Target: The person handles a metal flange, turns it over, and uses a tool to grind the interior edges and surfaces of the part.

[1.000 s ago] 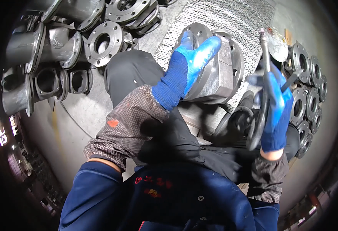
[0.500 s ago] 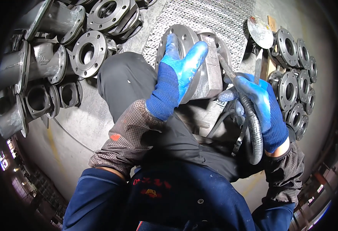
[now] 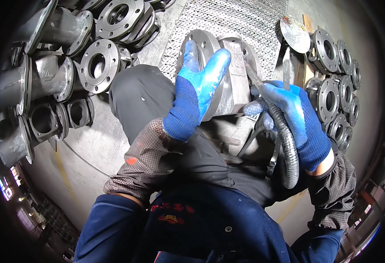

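Observation:
A grey flanged metal casting (image 3: 238,81), like a valve or pipe body, stands in front of my knees. My left hand (image 3: 197,83), in a blue coated glove, grips its near-left flange (image 3: 205,41), with forefinger and thumb apart across the rim; the other fingers are hidden. My right hand (image 3: 289,109), gloved alike, is closed around a slim rod-shaped tool (image 3: 254,76) joined to a dark ribbed hose (image 3: 289,164). The tool's tip meets or nearly meets the casting's right side. A narrow flat metal strip (image 3: 286,72) sticks up behind the right hand's fingers.
Flanged castings (image 3: 52,79) are piled at left, and more flanged pieces (image 3: 328,94) are stacked at right. A textured metal mat (image 3: 227,17) lies beyond the casting. A round pale disc (image 3: 295,35) stands near the right stack. A thin cable (image 3: 85,160) crosses the floor at left.
The view has shifted slightly. My left hand stays on the flange, and the tool in my right hand has moved only a little against the casting.

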The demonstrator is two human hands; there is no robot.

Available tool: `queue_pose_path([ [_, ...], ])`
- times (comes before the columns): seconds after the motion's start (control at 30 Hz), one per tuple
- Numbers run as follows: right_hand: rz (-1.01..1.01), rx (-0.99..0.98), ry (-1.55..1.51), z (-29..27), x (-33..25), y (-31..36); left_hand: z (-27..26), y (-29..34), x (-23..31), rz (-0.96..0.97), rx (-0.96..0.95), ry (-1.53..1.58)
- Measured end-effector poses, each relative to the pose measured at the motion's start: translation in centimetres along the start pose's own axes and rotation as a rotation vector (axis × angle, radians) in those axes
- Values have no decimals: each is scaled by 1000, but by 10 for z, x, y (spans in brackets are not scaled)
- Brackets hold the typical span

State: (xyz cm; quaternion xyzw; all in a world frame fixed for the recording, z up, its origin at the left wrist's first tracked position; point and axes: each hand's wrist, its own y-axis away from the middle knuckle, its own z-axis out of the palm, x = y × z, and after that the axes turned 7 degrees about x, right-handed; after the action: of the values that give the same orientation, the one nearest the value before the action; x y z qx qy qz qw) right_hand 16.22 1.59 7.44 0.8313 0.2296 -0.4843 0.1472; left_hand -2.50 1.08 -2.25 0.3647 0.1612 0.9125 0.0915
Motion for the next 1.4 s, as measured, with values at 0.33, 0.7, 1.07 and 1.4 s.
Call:
queue_pose_path([
  [0.33,631,224,-344,23,-16,4,-24,-12,-21,-57,68,114],
  [0.7,637,123,-246,12,-20,11,5,1,1,-1,53,7],
  [1.07,805,199,-513,12,-24,2,12,5,10,-19,93,-51],
  [1.4,766,212,-566,22,-14,11,14,9,15,21,70,-102],
])
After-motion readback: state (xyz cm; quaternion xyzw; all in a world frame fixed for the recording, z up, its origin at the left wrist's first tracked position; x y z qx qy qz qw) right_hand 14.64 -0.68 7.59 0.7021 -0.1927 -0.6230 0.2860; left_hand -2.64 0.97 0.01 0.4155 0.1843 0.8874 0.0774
